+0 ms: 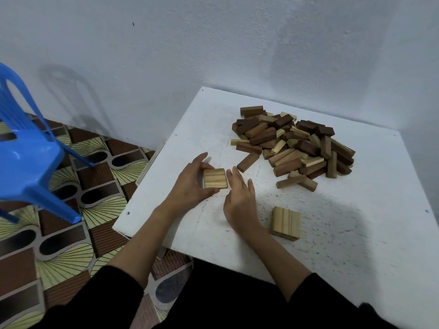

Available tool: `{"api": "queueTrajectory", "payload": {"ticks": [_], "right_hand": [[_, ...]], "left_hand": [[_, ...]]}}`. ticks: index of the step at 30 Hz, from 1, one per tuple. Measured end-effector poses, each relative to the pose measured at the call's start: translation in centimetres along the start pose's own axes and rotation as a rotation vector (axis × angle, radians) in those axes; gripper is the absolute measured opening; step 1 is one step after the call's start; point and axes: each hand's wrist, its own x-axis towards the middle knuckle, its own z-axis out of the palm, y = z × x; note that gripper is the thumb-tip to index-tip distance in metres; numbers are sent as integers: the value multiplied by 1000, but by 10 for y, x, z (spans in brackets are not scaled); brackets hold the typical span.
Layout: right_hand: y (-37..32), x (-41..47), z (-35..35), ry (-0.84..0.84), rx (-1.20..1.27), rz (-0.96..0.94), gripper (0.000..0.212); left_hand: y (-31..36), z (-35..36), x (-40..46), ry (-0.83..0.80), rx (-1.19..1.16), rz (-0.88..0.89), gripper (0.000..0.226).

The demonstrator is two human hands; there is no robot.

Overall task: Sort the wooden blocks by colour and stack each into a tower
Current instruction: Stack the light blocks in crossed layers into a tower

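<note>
A low stack of pale wooden blocks (215, 178), three side by side on top, stands near the left edge of the white table (332, 233). My left hand (192, 184) curls round its left side, thumb at the front and fingers at the back. My right hand (238, 198) lies with straight fingers against the stack's right side. A second low stack of mid-brown blocks (285, 223) stands near the front of the table, right of my right wrist. A jumbled heap of dark, mid-brown and pale blocks (294, 144) covers the far part of the table.
A few loose brown blocks (247, 162) lie between the heap and my hands. A blue plastic chair (28, 150) stands on the patterned floor to the left. The table sits in a corner against pale walls.
</note>
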Motion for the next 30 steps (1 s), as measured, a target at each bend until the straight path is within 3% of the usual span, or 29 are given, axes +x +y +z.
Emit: {"api": "queueTrajectory", "payload": {"ticks": [8, 16, 24, 30], "right_hand": [[-25, 16, -51, -215, 351, 99, 73], [-1, 13, -135, -295, 334, 52, 78], [48, -39, -178, -228, 89, -5, 81], [64, -57, -171, -238, 34, 7, 75]], "left_hand": [[33, -6, -3, -5, -43, -23, 91], [84, 16, -7, -120, -139, 203, 89], [113, 71, -24, -367, -174, 220, 89], [116, 82, -33, -422, -182, 225, 86]]}}
